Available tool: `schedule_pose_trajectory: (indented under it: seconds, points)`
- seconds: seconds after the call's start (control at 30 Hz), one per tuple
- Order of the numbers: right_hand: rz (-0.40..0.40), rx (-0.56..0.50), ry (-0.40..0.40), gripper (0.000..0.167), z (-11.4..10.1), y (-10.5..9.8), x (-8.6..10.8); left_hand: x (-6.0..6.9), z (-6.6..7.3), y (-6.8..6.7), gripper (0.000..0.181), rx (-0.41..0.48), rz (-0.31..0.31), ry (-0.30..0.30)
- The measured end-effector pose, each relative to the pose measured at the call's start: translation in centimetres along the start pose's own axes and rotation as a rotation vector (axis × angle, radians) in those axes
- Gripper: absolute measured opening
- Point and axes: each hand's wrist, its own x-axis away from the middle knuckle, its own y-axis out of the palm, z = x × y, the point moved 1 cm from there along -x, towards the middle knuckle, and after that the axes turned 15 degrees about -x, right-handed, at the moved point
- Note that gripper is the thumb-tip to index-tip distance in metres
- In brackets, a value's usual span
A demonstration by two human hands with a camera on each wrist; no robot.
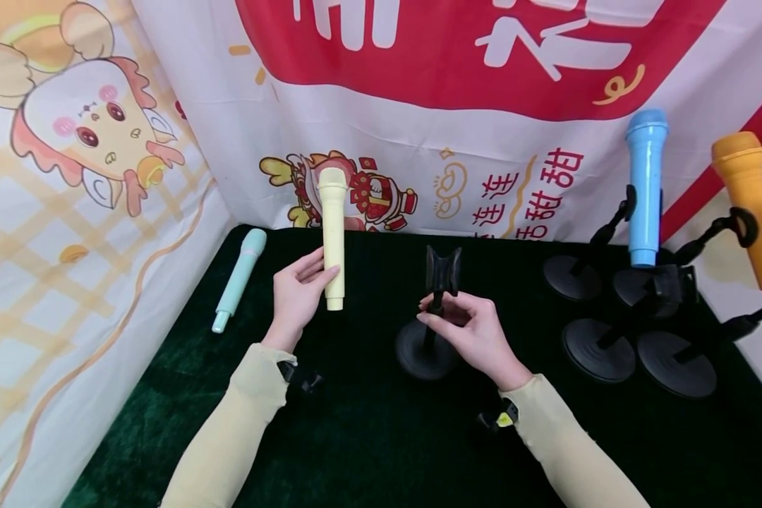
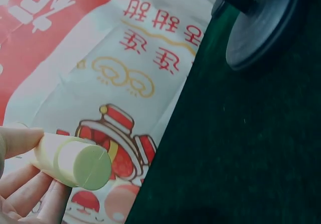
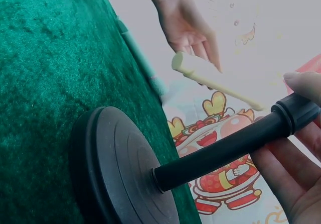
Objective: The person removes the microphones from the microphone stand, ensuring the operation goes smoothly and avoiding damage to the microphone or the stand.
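A pale yellow microphone (image 1: 334,233) stands upright in the left hand (image 1: 297,296), pinched between thumb and fingers near its lower part. In the left wrist view the bottom end of the yellow microphone (image 2: 85,163) points toward the camera, with the left hand (image 2: 25,179) around it. The right hand (image 1: 476,331) grips the upper stem of a black stand (image 1: 427,351) just below its U-shaped clip. That clip holds nothing. In the right wrist view the fingers and thumb of the right hand (image 3: 296,153) are round the collar of the stand (image 3: 215,156).
A mint microphone (image 1: 240,281) lies on the dark green cloth (image 1: 368,437) at the left. Several black stands (image 1: 599,351) are at the right; a blue microphone (image 1: 646,190) and an orange one (image 1: 752,212) are held up there. A printed sheet (image 1: 381,120) hangs behind.
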Motion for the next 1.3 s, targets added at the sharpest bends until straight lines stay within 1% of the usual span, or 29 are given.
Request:
schedule_pose_trajectory:
  seconds: [0.2,0.37,0.67,0.8,0.87,1.03,1.13,1.3]
  points:
    - [-0.003,0.008,-0.019,0.016,2.3,-0.8,-0.3,-0.2,-1.4,-1.3,0.050,-0.037,0.009,-0.027]
    - [-0.010,0.005,-0.037,0.017,2.8,-1.0,-0.4,-0.3,-2.4,-2.4,0.051,-0.059,0.015,-0.051]
    - [-0.018,0.010,-0.044,0.016,2.8,-1.0,-0.5,-0.4,-4.1,-4.1,0.052,-0.115,0.032,-0.098]
    - [-0.018,0.004,-0.039,0.015,2.8,-1.0,-0.4,-0.3,-4.8,-4.9,0.052,-0.125,0.035,-0.134]
    - [-0.017,-0.001,-0.032,0.015,2.8,-0.9,-0.4,-0.3,-5.2,-5.2,0.052,-0.129,0.045,-0.149]
    - [-0.002,-0.001,-0.005,0.015,2.6,-0.9,-0.3,-0.2,-5.8,-5.9,0.052,-0.132,0.077,-0.159]
    - [0.000,0.005,0.009,0.016,2.1,-0.7,-0.2,-0.2,-6.2,-6.2,0.051,-0.134,0.098,-0.173]
    - [-0.003,0.003,0.019,0.014,0.4,-0.1,-0.1,-0.1,-6.6,-6.9,0.050,-0.163,0.123,-0.172]
